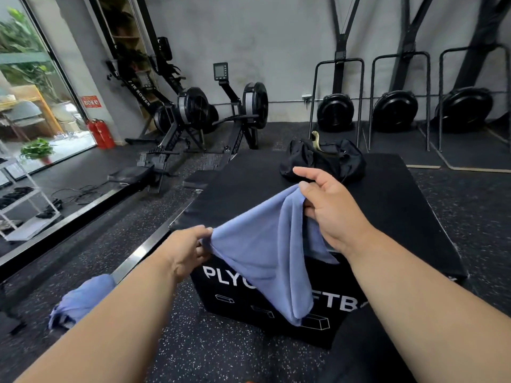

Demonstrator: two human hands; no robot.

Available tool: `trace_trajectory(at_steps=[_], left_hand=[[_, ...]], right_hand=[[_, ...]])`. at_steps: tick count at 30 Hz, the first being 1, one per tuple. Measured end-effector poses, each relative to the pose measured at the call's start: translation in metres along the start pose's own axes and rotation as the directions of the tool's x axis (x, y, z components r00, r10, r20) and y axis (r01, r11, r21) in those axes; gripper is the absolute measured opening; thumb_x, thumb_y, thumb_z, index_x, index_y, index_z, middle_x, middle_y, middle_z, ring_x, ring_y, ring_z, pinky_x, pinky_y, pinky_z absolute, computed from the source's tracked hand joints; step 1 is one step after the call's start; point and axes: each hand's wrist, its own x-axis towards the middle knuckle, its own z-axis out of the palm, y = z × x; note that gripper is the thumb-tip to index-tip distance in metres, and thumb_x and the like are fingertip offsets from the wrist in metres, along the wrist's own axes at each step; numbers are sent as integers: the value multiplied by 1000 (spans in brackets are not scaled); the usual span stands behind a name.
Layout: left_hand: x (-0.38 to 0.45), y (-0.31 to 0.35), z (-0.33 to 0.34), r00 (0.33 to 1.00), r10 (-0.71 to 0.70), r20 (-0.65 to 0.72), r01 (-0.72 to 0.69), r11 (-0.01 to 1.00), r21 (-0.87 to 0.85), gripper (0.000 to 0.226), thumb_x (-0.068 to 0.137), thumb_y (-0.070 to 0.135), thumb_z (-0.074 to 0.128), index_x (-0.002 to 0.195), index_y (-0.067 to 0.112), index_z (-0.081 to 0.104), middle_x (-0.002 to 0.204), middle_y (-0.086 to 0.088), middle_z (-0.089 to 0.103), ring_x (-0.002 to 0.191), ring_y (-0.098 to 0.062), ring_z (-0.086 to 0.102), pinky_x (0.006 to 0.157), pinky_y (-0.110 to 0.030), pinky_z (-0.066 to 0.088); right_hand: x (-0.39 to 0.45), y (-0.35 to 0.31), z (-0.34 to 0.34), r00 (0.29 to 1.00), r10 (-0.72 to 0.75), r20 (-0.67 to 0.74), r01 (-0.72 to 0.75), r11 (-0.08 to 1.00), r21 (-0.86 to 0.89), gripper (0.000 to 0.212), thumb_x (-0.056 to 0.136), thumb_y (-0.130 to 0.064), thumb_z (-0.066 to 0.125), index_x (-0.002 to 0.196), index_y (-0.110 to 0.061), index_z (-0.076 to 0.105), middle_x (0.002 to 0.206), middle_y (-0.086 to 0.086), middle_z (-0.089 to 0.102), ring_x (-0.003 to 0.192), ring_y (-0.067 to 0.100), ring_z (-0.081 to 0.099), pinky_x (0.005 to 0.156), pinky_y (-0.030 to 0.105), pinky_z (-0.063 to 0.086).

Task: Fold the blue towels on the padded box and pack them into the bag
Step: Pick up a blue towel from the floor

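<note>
— Speckled black rubber flooring (pixel 210 352) runs across a gym room, with rowing machines (pixel 193 111) against a grey wall. What stands in front of the person?

— A black padded box (pixel 387 205) with white lettering on its near face. At the far end of its top sits a black bag (pixel 322 161), crumpled, with something pale sticking up from it.

— And the hands?

— Both are raised above the near edge of the box, holding one blue towel (pixel 260 252) between them. The left hand (pixel 190 250) pinches a corner of the cloth between thumb and fingers. The right hand (pixel 331 205) grips the opposite upper edge, higher and farther out; its thumb lies on top of the cloth and its index finger points out straight.

— How does the towel hang?

— It sags between the two grips and drapes down in front of the box's lettered face, narrowing to a point at the bottom, clear of the floor.

— Any other towels?

— A second blue towel (pixel 80 302) lies bunched at the lower left, partly hidden behind the left forearm; what it rests on cannot be told.

— What else is around?

— Red fire extinguishers (pixel 101 134) stand by a large window (pixel 33 87) on the left.
</note>
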Motion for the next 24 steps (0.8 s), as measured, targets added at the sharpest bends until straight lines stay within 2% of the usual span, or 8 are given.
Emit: trace_trajectory(at_steps=[3, 6, 10, 13, 15, 17, 19, 24], left_hand=[[0, 9, -11, 986, 128, -105, -142, 981, -133, 52, 94, 15, 74, 137, 26, 48, 114, 0, 70, 88, -16, 65, 83, -32, 49], [-11, 0, -15, 994, 113, 6, -113, 993, 34, 80, 82, 20, 85, 151, 22, 45, 127, -8, 69, 86, -15, 67, 83, -30, 53], [-19, 0, -5, 989, 147, 6, -147, 989, 17, 56, 100, -1, 58, 149, 23, 44, 100, -5, 77, 77, -17, 69, 79, -34, 52], [-20, 18, -8, 966, 252, -53, -258, 953, -162, 62, 100, -1, 52, 153, 27, 40, 115, -6, 72, 91, -16, 69, 81, -33, 50], [-24, 16, -6, 958, 285, -36, -287, 955, -80, 74, 93, -5, 61, 152, 33, 36, 106, -2, 74, 90, -14, 70, 82, -31, 50], [-25, 0, -2, 961, 277, -2, -276, 956, 103, 86, 84, -9, 70, 155, 26, 35, 93, -5, 71, 85, -16, 67, 80, -31, 51], [-22, -13, 2, 959, 280, -35, -272, 951, 148, 84, 87, -15, 66, 157, 19, 36, 93, -9, 72, 84, -19, 68, 80, -32, 52], [-24, 9, 2, 931, 319, -180, -357, 900, -252, 59, 98, -10, 51, 148, 21, 45, 104, -9, 71, 85, -17, 65, 77, -31, 55]], right_hand=[[4, 1, -7, 995, 12, -99, -10, 1000, 20, 35, 107, -13, 52, 113, -38, 77, 77, 1, 48, 80, 24, 45, 85, 46, 45], [6, 6, -9, 987, 19, -157, -17, 1000, 16, 34, 106, -15, 54, 107, -38, 78, 79, 1, 51, 79, 21, 46, 83, 44, 43], [6, 7, -9, 979, 61, -197, -55, 998, 34, 27, 106, -14, 55, 107, -31, 76, 72, -5, 54, 69, 13, 51, 75, 36, 48], [8, 7, -12, 969, 92, -229, -61, 988, 140, 25, 108, -12, 55, 106, -25, 75, 71, -4, 58, 69, 13, 53, 74, 34, 49], [8, 8, -12, 966, 104, -236, -60, 980, 188, 27, 107, -11, 55, 101, -27, 76, 74, -1, 58, 71, 15, 52, 76, 35, 48], [6, 6, -8, 970, 114, -216, -65, 972, 224, 26, 108, -10, 54, 103, -24, 75, 74, 0, 59, 69, 14, 54, 72, 32, 51], [4, 3, -2, 974, 120, -194, -71, 967, 244, 23, 109, -9, 52, 108, -21, 72, 74, -1, 58, 66, 13, 54, 66, 28, 52], [3, -8, -1, 973, 126, -193, -68, 958, 280, 26, 108, -9, 53, 107, -22, 76, 80, 5, 57, 74, 19, 53, 74, 36, 53]])
